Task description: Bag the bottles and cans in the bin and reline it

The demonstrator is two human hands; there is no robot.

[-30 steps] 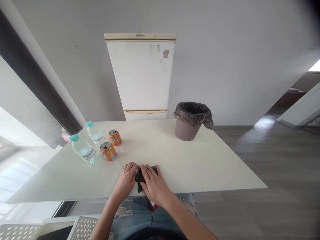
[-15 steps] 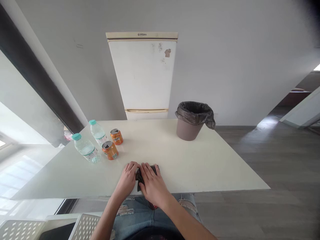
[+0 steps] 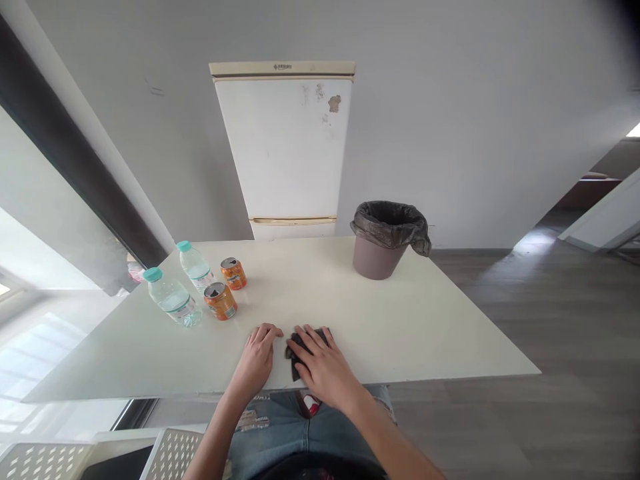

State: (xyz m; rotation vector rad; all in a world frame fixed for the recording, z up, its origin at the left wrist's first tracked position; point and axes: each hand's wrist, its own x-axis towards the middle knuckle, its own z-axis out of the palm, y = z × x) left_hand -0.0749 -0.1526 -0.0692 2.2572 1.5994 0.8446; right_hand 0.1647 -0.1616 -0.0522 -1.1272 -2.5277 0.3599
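A small dark folded cloth (image 3: pixel 294 348) lies near the front edge of the white table (image 3: pixel 400 333). My right hand (image 3: pixel 323 365) lies flat over the dark cloth, fingers stretched out and pressing on it. Just to its left my left hand (image 3: pixel 256 359) rests on the bare tabletop with its fingers slightly curled, a small gap between it and the cloth. Most of the cloth is hidden under my right hand.
Two water bottles (image 3: pixel 173 298) (image 3: pixel 195 267) and two open orange cans (image 3: pixel 219 300) (image 3: pixel 233 273) stand at the table's left. A brown bin with a dark liner (image 3: pixel 383 240) stands at the back right. A white fridge (image 3: pixel 284 147) is behind the table.
My right hand has slid the dark cloth a little to the right. My left hand, which was touching the cloth, now lies apart from it on the table.
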